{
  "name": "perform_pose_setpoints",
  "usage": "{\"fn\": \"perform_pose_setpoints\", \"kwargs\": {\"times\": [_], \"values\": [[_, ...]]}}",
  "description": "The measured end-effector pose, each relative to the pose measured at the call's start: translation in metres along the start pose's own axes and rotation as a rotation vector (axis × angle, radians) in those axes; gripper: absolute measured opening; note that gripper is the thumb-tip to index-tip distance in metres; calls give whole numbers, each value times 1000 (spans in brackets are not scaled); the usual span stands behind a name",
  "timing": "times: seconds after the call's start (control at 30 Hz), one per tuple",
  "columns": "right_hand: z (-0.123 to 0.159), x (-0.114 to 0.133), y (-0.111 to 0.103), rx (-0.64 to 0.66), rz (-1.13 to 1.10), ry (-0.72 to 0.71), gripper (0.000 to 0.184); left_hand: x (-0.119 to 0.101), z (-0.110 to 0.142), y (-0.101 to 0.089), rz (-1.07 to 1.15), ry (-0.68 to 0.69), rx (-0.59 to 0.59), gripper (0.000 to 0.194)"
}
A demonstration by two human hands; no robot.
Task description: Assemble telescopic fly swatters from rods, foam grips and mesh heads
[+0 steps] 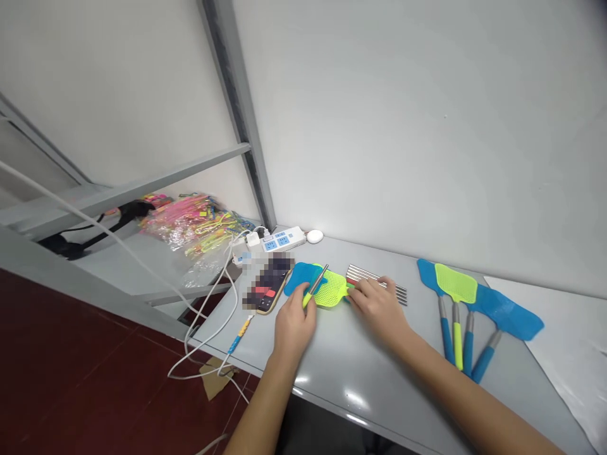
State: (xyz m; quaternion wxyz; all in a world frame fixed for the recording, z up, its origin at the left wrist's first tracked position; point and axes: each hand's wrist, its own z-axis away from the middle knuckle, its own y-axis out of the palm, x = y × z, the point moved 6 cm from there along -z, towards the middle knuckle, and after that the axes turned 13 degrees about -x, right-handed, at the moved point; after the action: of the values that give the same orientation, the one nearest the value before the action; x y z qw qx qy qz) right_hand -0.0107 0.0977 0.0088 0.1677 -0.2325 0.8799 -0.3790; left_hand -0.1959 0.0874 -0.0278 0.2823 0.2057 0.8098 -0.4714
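My left hand [294,321] is closed around a yellow-green fly swatter handle [307,299], from which a metal rod slants up and right. Just beside it on the table lie a yellow-green swatter head [331,292] and a blue swatter head [300,278]. My right hand [380,308] has its fingers bent around the narrow neck of the yellow-green head; the fingertips are partly hidden. Behind those fingers several thin metal rods [361,273] lie side by side, and a small red piece shows there. Several assembled fly swatters [456,283], blue and yellow-green, lie fanned out on the right.
A phone [270,287] on a charging cable lies at the left, near a white power strip [284,239] and a white oval object [315,236]. White cables [236,297] hang over the table edge. Clear bags of colourful items [194,221] fill a shelf. White sheeting [569,341] covers the right side.
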Motion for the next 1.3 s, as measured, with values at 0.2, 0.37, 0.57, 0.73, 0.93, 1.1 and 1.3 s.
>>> {"fn": "perform_pose_setpoints", "kwargs": {"times": [0.2, 0.37, 0.57, 0.73, 0.93, 1.1, 1.3], "values": [[48, -38, -69, -226, -110, 138, 15, 0, 2, 5, -13, 30, 32, 36], [89, -69, -129, -511, -364, 582, 12, -7, 3, -1, 42, 62, 0, 34], [136, -82, -153, -996, -714, 1361, 17, -54, 44, 9, 254, 69, 158, 27], [170, -95, -137, -1042, -977, 1650, 20, -102, 89, 37, 246, 204, 466, 30], [187, -99, -112, -364, -1215, 1639, 26, -101, 91, 40, 288, 202, 495, 36], [136, -82, -102, 276, -1195, 1147, 21, -99, 83, 39, 278, 267, 407, 38], [111, -67, -78, 235, -1459, 1252, 34, -94, 79, 43, 279, 199, 363, 32]]}}
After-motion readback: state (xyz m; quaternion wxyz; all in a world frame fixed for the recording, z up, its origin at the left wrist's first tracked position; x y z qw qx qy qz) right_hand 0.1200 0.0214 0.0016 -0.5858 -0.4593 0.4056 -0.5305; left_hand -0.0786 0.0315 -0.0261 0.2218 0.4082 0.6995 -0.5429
